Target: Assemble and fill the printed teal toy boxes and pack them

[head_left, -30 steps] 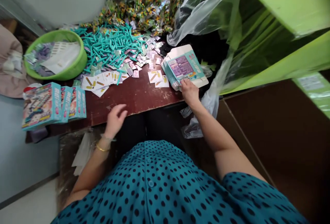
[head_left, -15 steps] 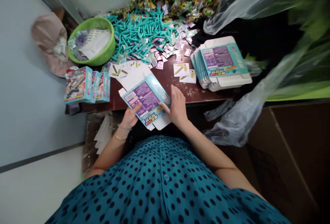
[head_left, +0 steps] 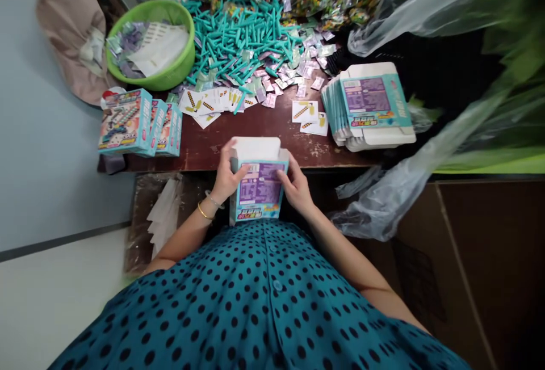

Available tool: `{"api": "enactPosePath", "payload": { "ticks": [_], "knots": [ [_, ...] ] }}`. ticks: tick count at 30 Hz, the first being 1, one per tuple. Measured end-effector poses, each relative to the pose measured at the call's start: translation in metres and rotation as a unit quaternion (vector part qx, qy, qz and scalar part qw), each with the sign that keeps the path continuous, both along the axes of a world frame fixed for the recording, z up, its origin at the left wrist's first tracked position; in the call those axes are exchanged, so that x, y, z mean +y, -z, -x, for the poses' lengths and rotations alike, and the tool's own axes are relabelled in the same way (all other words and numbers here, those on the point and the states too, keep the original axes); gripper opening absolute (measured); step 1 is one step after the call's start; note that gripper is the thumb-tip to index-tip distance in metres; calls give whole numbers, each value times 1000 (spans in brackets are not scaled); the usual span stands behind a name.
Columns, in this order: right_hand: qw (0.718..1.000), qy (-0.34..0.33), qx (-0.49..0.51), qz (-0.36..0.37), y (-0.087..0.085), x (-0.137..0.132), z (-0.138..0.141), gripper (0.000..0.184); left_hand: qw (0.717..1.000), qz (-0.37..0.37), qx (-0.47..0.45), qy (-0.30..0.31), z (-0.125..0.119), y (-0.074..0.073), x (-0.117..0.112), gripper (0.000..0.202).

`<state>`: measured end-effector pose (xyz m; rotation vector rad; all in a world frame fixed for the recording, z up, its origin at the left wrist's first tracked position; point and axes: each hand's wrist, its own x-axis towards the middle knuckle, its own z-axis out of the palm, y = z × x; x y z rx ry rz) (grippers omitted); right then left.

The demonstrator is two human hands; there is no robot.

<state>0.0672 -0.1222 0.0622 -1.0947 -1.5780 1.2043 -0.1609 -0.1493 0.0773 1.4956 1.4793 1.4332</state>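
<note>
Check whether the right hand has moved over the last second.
Yes: judged against the stack of flattened cartons, the right hand has moved left and closer to the body, and now holds an open carton.

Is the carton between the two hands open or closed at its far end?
Open: on this carton, the white end flap stands out unfolded. I cannot tell whether the near end is closed.
</note>
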Motion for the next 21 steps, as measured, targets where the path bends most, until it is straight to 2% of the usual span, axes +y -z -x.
{"api": "enactPosePath", "payload": {
  "ticks": [2, 4, 8, 10, 11, 12, 14, 17, 19, 21],
  "knots": [
    [999, 44, 4, -30, -2, 4, 3, 44, 998, 38, 21, 46, -1, 3, -5, 73],
    [999, 22, -5, -29, -5, 8, 6, 47, 996, 72, -17, 48, -4, 6, -10, 64],
    [990, -115, -52, 56, -13, 23, -6, 67, 985, 128, -117, 10, -14, 4, -13, 52],
    [970, -211, -80, 89, -20, 36, -18, 67, 974, 134, -183, -4, -19, -1, -9, 44],
    [960, -250, -90, 89, -24, 45, -23, 63, 963, 141, -227, -6, -21, -3, -5, 51],
    [956, -268, -99, 74, -28, 54, -27, 58, 949, 156, -275, -2, -23, -5, -1, 61],
    [961, -245, -126, 11, -34, 71, -28, 46, 912, 203, -354, 35, -24, -8, 8, 70],
    [955, -200, -207, -78, -37, 84, -17, 34, 871, 254, -415, 76, -20, -5, 16, 64],
    [941, -212, -237, -117, -35, 79, -8, 27, 859, 277, -428, 52, -17, -1, 16, 62],
    [941, -230, -206, -140, -32, 67, -3, 29, 856, 293, -427, 16, -14, 2, 14, 64]
  ]
}}
